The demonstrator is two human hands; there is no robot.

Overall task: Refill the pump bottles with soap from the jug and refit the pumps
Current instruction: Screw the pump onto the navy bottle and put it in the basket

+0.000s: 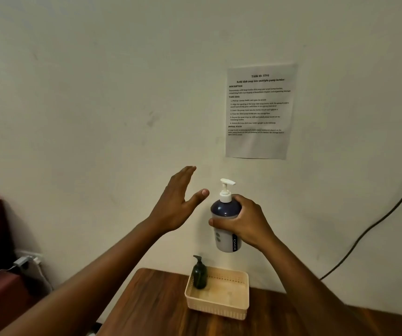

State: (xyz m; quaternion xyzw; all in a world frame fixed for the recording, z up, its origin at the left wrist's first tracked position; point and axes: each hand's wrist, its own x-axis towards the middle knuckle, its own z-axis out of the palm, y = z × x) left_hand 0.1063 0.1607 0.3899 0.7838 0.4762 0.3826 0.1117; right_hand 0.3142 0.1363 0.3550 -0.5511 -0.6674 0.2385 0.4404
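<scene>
While the right hand (248, 224) grips a rounded pump bottle with a dark blue shoulder, grey body and white pump (225, 221) upright in the air above the table, the left hand (173, 207) hovers beside it, fingers spread, holding nothing. Below, a small dark green pump bottle (199, 274) stands in the far left corner of a cream plastic basket (219, 309) on the brown wooden table (156, 306).

The desk (161, 309) ran off the bottom edge, so its near edge and both near corners could not be seen. The right hand (248, 224) covered the middle of the pump bottle (225, 212), hiding most of its label. The small print on the wall sheet (259, 110) was too blurred to read.
</scene>
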